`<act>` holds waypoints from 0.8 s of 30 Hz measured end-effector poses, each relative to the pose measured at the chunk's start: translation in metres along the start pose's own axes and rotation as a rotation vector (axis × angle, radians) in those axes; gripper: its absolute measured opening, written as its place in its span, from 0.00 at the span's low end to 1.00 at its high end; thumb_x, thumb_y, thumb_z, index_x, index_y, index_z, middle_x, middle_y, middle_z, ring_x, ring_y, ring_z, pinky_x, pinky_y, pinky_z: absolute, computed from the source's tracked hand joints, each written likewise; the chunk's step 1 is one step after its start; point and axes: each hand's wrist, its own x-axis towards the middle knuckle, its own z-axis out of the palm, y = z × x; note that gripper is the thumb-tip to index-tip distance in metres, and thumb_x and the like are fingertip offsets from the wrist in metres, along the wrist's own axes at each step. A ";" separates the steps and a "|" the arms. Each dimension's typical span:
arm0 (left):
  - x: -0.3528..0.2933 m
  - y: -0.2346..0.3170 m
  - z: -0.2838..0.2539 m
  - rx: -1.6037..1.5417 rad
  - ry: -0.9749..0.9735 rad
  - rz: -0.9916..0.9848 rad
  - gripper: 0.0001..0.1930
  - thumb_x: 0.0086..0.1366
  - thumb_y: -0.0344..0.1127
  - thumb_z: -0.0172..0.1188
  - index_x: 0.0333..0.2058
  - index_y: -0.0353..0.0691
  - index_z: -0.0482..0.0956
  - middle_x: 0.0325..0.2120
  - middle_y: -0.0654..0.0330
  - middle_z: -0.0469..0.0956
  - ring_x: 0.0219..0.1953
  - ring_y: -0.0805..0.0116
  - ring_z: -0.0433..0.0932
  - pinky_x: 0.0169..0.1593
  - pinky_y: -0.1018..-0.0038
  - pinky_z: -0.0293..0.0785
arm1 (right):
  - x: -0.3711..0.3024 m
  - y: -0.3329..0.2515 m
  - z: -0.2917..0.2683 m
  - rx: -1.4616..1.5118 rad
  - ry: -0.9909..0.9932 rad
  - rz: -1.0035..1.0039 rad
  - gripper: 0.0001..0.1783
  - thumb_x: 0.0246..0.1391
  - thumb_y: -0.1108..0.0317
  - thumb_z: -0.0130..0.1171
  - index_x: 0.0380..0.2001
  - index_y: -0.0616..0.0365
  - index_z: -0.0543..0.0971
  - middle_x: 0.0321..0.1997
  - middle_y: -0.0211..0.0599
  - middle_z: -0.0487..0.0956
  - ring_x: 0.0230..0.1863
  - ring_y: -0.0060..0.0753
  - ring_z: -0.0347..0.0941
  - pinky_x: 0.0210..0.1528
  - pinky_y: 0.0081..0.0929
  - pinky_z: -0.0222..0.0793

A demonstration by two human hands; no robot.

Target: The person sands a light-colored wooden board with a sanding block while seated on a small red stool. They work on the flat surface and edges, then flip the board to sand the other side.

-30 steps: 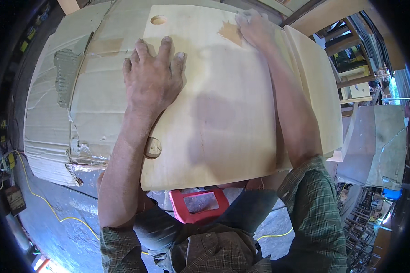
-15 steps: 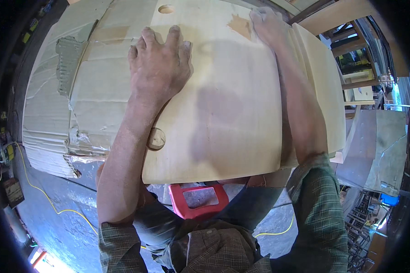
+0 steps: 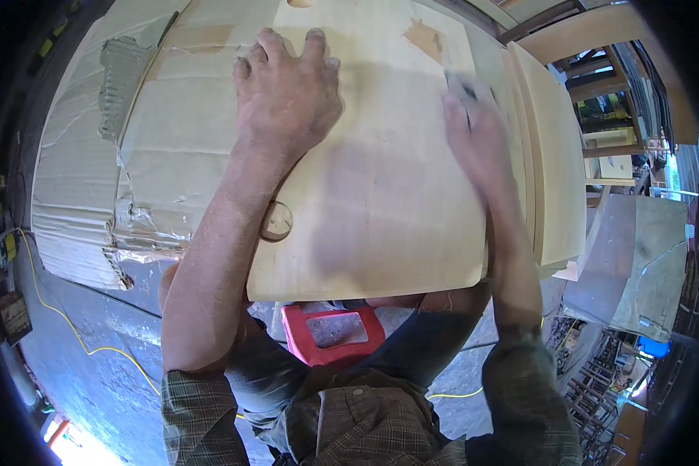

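A pale wooden board (image 3: pixel 396 225) with rounded corners lies in front of me. It has a round cut-out at its left edge, and its near end reaches over my lap. My left hand (image 3: pixel 287 97) rests on the board's left part with fingers spread, pressing flat and holding nothing. At the board's right edge is my right hand (image 3: pixel 474 128), smeared by motion. Its fingers are closed round a small dark piece (image 3: pixel 464 92), too blurred for me to name. A torn tan patch (image 3: pixel 425 40) shows on the board beyond that hand.
Flattened cardboard (image 3: pixel 93 186) covers the surface to the left. Another pale board (image 3: pixel 551 163) lies to the right. Below me are a red plastic stool (image 3: pixel 334 353) and a yellow cable (image 3: pixel 109 349) on the floor. Wooden frames (image 3: pixel 606 85) stand at the far right.
My right hand has moved down toward me along the board's right edge, and the dark piece in it now shows. My left hand stays planted; the whole view has shifted slightly.
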 end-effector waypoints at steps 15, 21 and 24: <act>0.000 -0.001 -0.002 0.013 -0.030 -0.025 0.23 0.69 0.45 0.43 0.58 0.41 0.64 0.54 0.31 0.60 0.59 0.38 0.62 0.61 0.47 0.55 | -0.001 -0.015 0.002 -0.051 -0.015 0.018 0.19 0.54 0.59 0.51 0.46 0.54 0.79 0.51 0.33 0.75 0.53 0.45 0.68 0.53 0.48 0.61; 0.003 0.000 -0.004 -0.048 -0.069 -0.031 0.23 0.69 0.46 0.43 0.59 0.41 0.64 0.55 0.32 0.59 0.60 0.39 0.61 0.62 0.48 0.53 | 0.097 0.013 0.037 -0.109 -0.142 0.326 0.25 0.56 0.51 0.50 0.50 0.56 0.75 0.51 0.51 0.75 0.56 0.52 0.68 0.57 0.43 0.62; 0.004 -0.001 -0.011 -0.071 -0.111 -0.054 0.24 0.69 0.46 0.43 0.59 0.42 0.64 0.55 0.32 0.59 0.60 0.39 0.61 0.63 0.49 0.53 | 0.100 0.008 0.031 -0.155 -0.160 0.300 0.26 0.55 0.50 0.52 0.51 0.57 0.74 0.50 0.54 0.74 0.56 0.54 0.68 0.56 0.45 0.62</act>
